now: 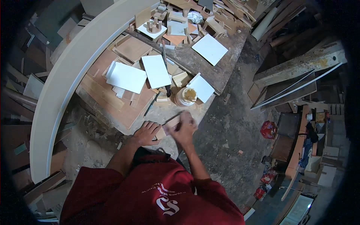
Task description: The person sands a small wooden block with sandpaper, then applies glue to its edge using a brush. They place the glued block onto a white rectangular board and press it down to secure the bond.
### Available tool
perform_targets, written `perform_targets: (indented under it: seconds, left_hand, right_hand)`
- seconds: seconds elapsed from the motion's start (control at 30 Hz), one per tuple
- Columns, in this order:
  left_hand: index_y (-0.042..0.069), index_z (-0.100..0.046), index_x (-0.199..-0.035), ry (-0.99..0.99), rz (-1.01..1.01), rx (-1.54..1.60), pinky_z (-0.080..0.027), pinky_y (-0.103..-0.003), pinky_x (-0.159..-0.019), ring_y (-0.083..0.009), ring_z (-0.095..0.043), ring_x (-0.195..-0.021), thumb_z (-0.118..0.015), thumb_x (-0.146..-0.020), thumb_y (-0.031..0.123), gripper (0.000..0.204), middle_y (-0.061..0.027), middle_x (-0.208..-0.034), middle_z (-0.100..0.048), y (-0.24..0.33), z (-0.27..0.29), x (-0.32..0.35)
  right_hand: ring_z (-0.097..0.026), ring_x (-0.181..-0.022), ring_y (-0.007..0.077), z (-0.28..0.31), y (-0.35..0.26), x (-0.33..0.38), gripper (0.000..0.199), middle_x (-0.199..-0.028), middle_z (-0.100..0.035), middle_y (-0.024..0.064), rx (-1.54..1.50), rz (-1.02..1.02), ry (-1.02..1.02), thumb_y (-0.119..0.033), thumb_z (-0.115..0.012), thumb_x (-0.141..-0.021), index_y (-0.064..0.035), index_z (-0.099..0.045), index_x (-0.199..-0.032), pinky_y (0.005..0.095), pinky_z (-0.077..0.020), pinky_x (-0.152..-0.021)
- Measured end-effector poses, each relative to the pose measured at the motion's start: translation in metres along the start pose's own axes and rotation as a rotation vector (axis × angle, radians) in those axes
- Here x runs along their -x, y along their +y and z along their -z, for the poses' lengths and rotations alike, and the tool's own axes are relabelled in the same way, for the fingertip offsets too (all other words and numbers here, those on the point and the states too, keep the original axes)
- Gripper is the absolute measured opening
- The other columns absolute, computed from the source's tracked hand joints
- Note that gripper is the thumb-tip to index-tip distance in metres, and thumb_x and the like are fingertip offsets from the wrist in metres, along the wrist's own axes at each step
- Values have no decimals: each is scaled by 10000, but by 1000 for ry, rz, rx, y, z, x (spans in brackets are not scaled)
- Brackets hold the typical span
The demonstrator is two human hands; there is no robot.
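At the near end of the workbench, a small pale wooden piece (pixel 160 133) lies under both my hands. My left hand (pixel 148 133) rests at its left end, fingers over the wood and thumb at the near edge, gripping it. My right hand (pixel 183 129) is curled over the right part and smeared by motion. Beneath its fingers shows a flat brownish-pink patch (pixel 172 128); what it is, I cannot make out. Just beyond stands an open tub (pixel 186 96) of yellowish paste. A thin dark stick (pixel 151 104) lies left of the tub.
White panels (pixel 156 71) lie across the bench, with several wood offcuts (pixel 180 18) heaped at its far end. A long curved board (pixel 56 88) arcs along the left. Rightward is the concrete floor (pixel 225 138), with a white-edged beam (pixel 296 67) and a cluttered shelf (pixel 296 142) beyond.
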State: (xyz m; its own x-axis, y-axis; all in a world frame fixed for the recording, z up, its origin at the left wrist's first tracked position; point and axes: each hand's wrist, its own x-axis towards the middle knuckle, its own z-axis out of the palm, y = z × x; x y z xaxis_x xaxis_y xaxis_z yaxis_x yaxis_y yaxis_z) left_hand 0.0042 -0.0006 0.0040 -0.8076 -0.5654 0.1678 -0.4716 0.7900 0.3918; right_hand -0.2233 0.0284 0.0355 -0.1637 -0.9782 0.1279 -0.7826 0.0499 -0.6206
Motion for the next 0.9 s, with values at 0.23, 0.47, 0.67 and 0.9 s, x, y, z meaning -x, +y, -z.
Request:
perform_targets:
  seconds: [0.23,0.47,0.67,0.9]
  left_hand:
    - [-51,-510,-1261,17,8,-3,-369,-454,-954,-320,-488,-1074,-704,-734,457,757,-172,-1166,-527,-1,-6,1]
    - [-48,-520,-1242,50,-11,-26,-370,-446,-945,-318,-488,-1073,-704,-741,451,731,-168,-1150,-531,1,-2,0]
    - [-46,-511,-1253,17,-14,-13,-368,-446,-943,-315,-487,-1063,-702,-745,459,741,-168,-1150,-526,-2,-4,2]
    - [-43,-519,-1240,9,-2,-27,-375,-447,-933,-312,-488,-1061,-695,-742,466,734,-167,-1156,-523,-1,-4,3]
  right_hand:
    - [-330,-1294,437,2,17,-4,1012,-1472,-360,207,107,-422,260,-600,-750,-634,-139,-359,-1445,578,-204,-1058]
    - [-339,-1281,471,5,26,7,988,-1471,-337,239,203,-141,-30,-581,-726,-687,-126,-328,-1467,592,-188,-1057]
    - [-329,-1314,443,1,-8,20,1009,-1458,-384,211,238,110,-314,-457,-781,-634,-29,-344,-1436,547,-215,-1066]
    - [-377,-1255,439,10,2,5,981,-1427,-404,208,106,-403,-5,-480,-769,-634,-68,-357,-1423,557,-216,-1063]
